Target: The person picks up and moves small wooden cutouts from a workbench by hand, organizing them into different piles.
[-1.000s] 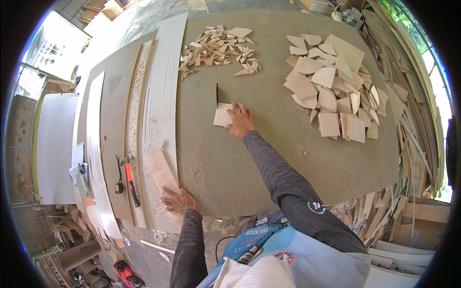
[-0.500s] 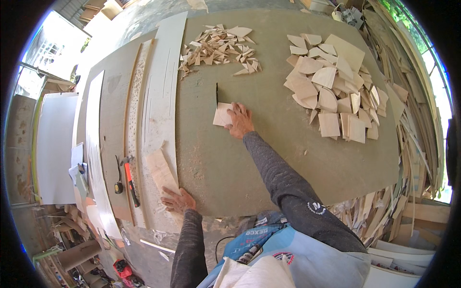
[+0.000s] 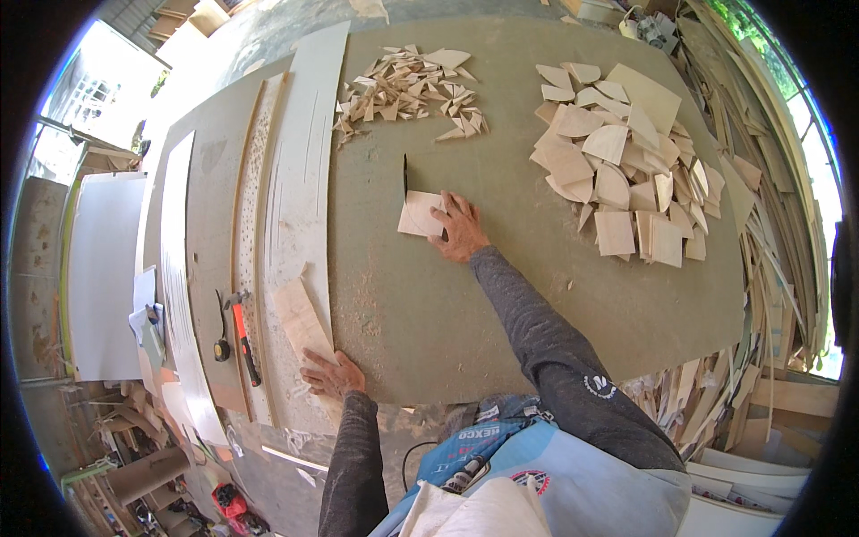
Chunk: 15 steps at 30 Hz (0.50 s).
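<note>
Wood square [image 3: 417, 215] — pale, probably light, stiff — is meeting thin black blade [image 3: 405, 172] on greenish-brown tabletop [image 3: 412, 322]; right grip [image 3: 462, 227] is clasping its right edge, likely safest; left grip [image 3: 335, 374] is lying spread on pale wood plank [image 3: 302, 313].

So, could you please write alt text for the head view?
A person's right hand touches a small wooden square by a dark blade; the left hand rests on a longer board. Wood pieces lie in two piles.
</note>
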Tool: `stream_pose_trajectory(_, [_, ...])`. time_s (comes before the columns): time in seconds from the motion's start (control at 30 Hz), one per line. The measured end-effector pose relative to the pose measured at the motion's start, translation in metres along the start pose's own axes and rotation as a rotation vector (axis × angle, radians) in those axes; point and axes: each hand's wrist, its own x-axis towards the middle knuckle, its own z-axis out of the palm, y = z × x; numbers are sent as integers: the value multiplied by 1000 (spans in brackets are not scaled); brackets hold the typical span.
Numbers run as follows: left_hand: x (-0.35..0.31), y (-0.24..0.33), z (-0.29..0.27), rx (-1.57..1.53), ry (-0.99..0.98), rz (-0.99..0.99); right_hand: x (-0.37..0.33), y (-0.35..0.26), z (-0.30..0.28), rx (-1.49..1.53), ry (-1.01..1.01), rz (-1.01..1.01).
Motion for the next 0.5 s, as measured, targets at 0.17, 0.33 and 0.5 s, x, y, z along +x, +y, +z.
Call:
stream_pose_trajectory(0.17, [-1,0,0,1,4,4,0,1,3,-71,39,-39])
stream_pose_trajectory(0.33, [0,-4,7,-15,29,20,2,4,8,-115,65,-66])
stream_pose_trajectory(0.5, [-2,-2,0,-6,14,17,6,5,5,-121,61,-71])
